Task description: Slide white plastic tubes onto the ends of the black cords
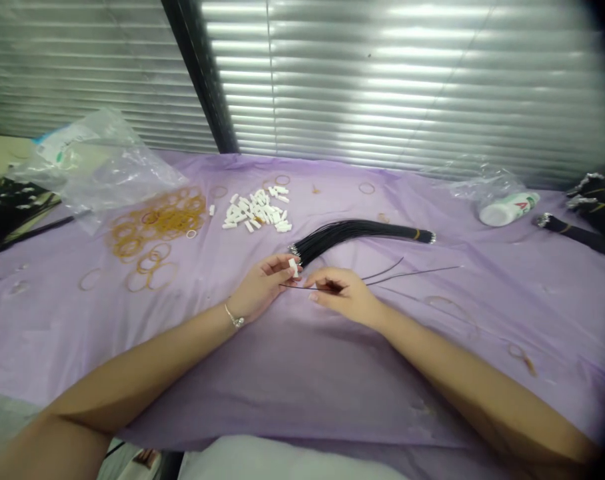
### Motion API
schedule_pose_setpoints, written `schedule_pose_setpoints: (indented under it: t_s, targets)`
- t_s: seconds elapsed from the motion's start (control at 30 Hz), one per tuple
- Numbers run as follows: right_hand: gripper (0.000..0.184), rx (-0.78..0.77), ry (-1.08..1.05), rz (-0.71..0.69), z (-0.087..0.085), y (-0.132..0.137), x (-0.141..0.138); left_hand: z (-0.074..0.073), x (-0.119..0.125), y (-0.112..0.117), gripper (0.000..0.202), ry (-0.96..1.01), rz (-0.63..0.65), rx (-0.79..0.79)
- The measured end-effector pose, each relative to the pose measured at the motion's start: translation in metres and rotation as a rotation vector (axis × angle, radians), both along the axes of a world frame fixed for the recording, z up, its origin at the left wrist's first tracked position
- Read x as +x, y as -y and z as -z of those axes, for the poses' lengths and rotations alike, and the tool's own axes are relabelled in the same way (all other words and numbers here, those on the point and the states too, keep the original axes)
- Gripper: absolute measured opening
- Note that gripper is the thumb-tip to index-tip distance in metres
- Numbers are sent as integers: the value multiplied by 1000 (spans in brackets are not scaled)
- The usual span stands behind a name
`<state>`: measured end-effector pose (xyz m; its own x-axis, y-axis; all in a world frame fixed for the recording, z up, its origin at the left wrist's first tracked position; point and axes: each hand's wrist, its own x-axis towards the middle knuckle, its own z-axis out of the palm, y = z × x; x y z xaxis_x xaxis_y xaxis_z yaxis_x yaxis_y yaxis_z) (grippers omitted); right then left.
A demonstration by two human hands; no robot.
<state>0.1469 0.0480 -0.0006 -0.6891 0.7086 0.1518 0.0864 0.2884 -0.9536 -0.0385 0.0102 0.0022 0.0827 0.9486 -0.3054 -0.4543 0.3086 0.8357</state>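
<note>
My left hand (270,283) pinches a small white plastic connector housing (293,268) between thumb and fingers. Close by on the right, my right hand (345,293) is closed on thin black wires (412,273). One wire end points left from the fingers toward my left hand, and the other ends trail off to the right. Just beyond both hands lies a bundle of black wires (352,231) with metal-looking tips, tied by a yellow band near its right end. A pile of white connector housings (257,211) rests behind my left hand.
Yellow rubber bands (167,220) are heaped at the left, beside a clear plastic bag (107,167). At the right are a white bottle (507,209) and more black wire bundles (582,233). Purple sheeting (262,373) covers the table; window blinds (407,87) stand behind.
</note>
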Motion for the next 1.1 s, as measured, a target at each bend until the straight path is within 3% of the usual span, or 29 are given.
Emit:
schedule_pose_setpoints:
  t_s: [0.2,0.43,0.83,1.1]
  targets:
    - [19,-74,-56,193,2,-4,-3,-1,-3,-1,30,61,12,-35]
    - [25,-113,-98,394,5,-10,-2,1,-4,-4,24,93,16,-46]
    - [19,-51,-74,438,6,-8,-1,2,-6,-4,23,85,5,-60]
    - [14,128,-32,412,10,-3,3,3,-5,-4,23,20,-2,-45]
